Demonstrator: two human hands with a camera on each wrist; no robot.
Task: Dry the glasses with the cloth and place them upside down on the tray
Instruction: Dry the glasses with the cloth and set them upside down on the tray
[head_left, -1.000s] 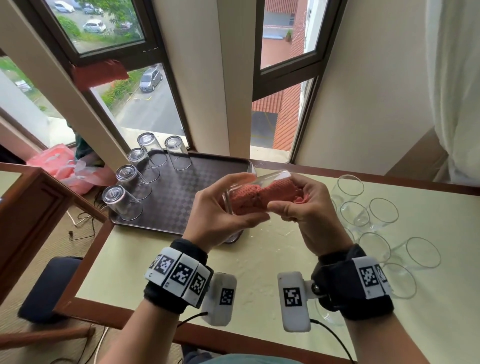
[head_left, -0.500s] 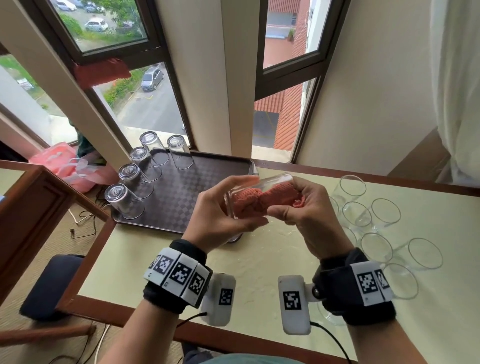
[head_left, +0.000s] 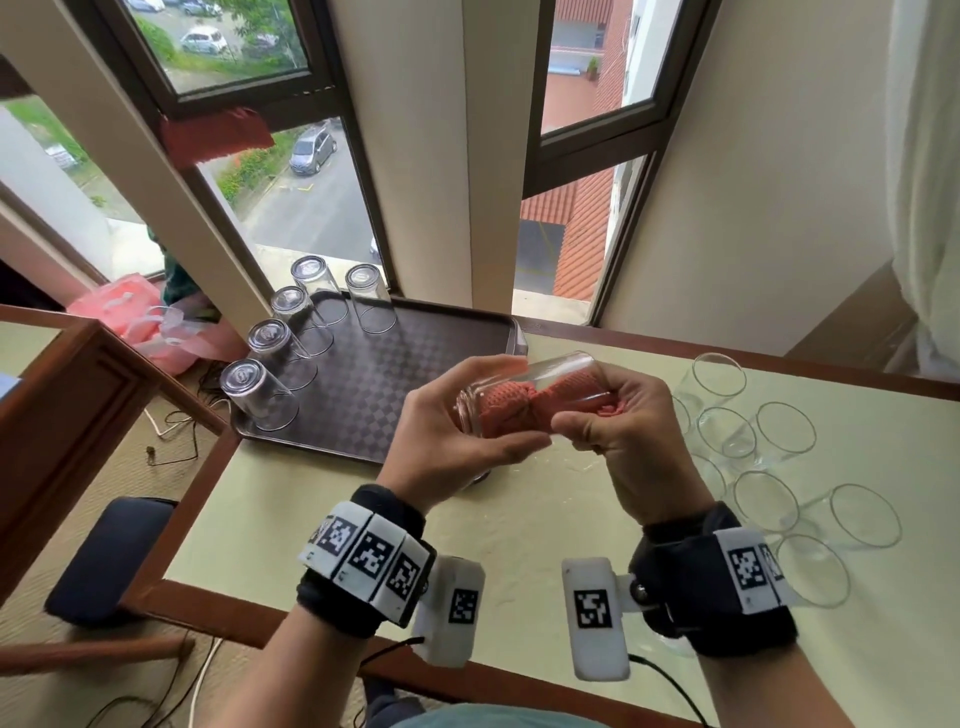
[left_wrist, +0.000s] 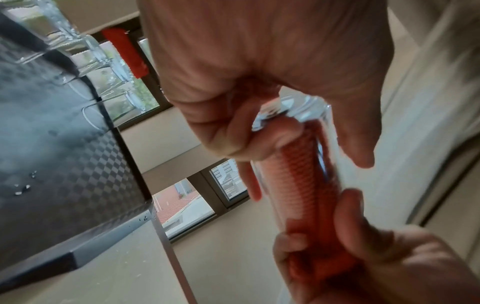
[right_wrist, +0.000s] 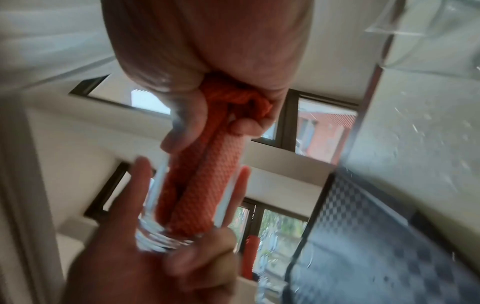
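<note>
Since a second ago little changes: the left hand (head_left: 457, 441) still grips the glass (head_left: 524, 384) just right of the tray (head_left: 415, 364), while the right hand's (head_left: 634, 436) fingers stay clenched on the red cloth (head_left: 524, 410) stuffed inside. Drying continues; 5 glasses stand inverted.

Pink bag (head_left: 127, 312), perhaps plastic, red rag (head_left: 215, 136) on window, dark stool (head_left: 106, 558)
</note>
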